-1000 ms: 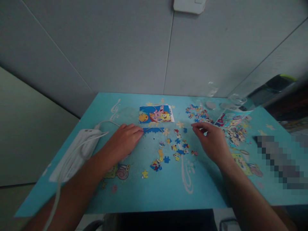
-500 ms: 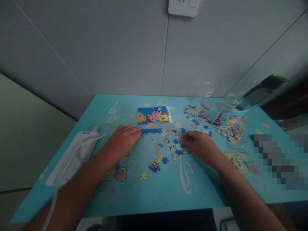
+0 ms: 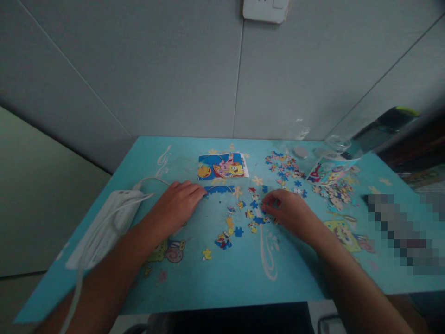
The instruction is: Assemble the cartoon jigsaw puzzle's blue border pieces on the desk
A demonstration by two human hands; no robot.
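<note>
My left hand [image 3: 186, 195] lies palm down with its fingers closed. Its fingertips touch the left end of a joined strip of blue jigsaw puzzle pieces [image 3: 220, 189] and hide that end. Among loose pieces to the right, my right hand [image 3: 282, 207] is bent into a pinch, thumb and forefinger together; whatever is between them is hidden. Close to these fingertips are a blue piece [image 3: 238, 231] and several mixed ones. A small joined cluster [image 3: 223, 240] and a yellow piece [image 3: 207, 253] lie nearer to me. Behind the strip is a cartoon picture card [image 3: 222, 167].
Two piles of pieces, one colourful [image 3: 283, 164] and one paler [image 3: 335, 195], lie at the right by a folded picture sheet [image 3: 328, 170]. A clear jar [image 3: 337, 144] stands behind. A white power strip [image 3: 104, 227] with a cable is on the left.
My right fingertips have drawn closer together and slightly down, so a blue piece beyond them shows more. My left hand has barely moved along the strip's end.
</note>
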